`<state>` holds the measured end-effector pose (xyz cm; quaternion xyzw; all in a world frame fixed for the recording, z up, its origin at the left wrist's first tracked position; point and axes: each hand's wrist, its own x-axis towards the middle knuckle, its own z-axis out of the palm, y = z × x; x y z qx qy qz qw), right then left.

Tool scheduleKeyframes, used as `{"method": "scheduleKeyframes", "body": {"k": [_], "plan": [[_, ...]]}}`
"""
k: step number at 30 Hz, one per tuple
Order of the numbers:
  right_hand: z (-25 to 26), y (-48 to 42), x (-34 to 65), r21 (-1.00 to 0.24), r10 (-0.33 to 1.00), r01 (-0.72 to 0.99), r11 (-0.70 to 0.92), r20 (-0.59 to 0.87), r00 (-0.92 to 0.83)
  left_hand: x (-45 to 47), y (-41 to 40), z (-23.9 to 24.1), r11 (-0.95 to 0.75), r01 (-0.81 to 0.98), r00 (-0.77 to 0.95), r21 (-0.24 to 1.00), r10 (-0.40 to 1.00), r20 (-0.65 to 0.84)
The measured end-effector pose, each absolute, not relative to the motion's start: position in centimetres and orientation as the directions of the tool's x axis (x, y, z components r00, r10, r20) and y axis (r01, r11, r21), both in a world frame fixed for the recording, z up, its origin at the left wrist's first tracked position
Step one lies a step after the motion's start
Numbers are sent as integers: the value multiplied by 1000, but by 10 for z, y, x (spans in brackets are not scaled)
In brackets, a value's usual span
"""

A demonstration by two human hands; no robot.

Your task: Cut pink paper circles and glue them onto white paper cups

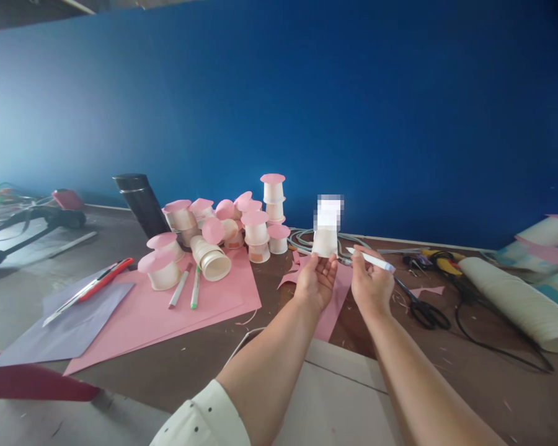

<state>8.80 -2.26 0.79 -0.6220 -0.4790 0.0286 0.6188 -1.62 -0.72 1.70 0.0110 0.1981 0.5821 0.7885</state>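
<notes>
A white paper cup [325, 243] stands upright in front of me, its upper part hidden by a pixelated patch. My left hand [315, 284], palm turned up, holds the cup at its lower end between thumb and fingers. Just to the right, my right hand [372, 290] is closed around a white marker [376, 260]. The marker's tip points left toward the cup, with a gap between them. Pink paper scraps [335, 303] lie on the table beneath and between my hands.
Several paper cups topped with pink paper discs [255, 230] stand at centre left near a dark flask [142, 201]. Pink sheets [214, 306], two markers [196, 288] and a red cutter [100, 285] lie left. Scissors [425, 313] and a long cup stack [516, 300] lie right.
</notes>
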Motion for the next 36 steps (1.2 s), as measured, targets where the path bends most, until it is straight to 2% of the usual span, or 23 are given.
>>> {"method": "scheduleKeyframes", "body": {"k": [6, 9, 12, 17, 19, 23, 30, 33, 35, 36], "plan": [[5, -21, 88, -805, 626, 544, 238, 555, 548, -15, -7, 18, 325, -915, 245, 239, 918, -312], [4, -20, 87, -829, 634, 462, 315, 546, 547, -16, -7, 18, 327, -915, 245, 236, 916, -317], [-1, -13, 89, -876, 660, 294, 382, 481, 577, -16, -7, 16, 334, -912, 250, 237, 913, -323], [-4, -3, 94, -927, 738, -111, 359, 209, 642, -14, -10, 14, 391, -877, 297, 279, 898, -324], [0, -4, 95, -927, 781, -207, 313, 127, 611, -12, -13, 15, 421, -853, 319, 308, 889, -330], [7, -9, 95, -902, 839, -326, 284, 69, 540, -9, -17, 18, 479, -800, 350, 361, 861, -368], [4, -6, 100, -907, 812, -321, 274, 40, 582, -6, -21, 16, 511, -748, 397, 423, 856, -333], [3, -5, 101, -902, 812, -322, 286, 50, 581, -6, -26, 17, 493, -730, 434, 474, 870, -235], [1, -5, 99, -916, 819, -269, 296, 98, 566, -5, -28, 17, 476, -714, 467, 513, 870, -157], [0, -5, 98, -928, 807, -190, 320, 162, 568, -5, -29, 17, 470, -709, 470, 526, 871, -144]]}}
